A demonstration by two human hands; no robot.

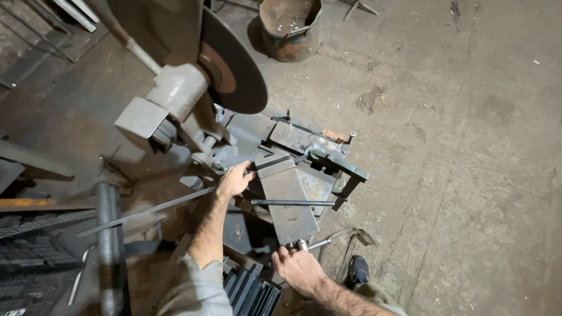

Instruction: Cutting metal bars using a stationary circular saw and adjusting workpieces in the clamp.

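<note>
Hands work at a chop saw's vise in the frame's middle: the left hand [234, 180] reaches up from the lower left, fingers pinched on a long flat steel bar [175, 202] that runs from the left edge into the vise [304, 169], while the right hand [298, 266], at the bottom centre, is curled around the vise's crank handle [313, 244]. Above, the dark cutting disc [234, 64] hangs raised in the upper left, a rusty bucket [290, 26] stands at the top, and 1 stack of dark bars [252, 289] lies between the forearms.
</note>
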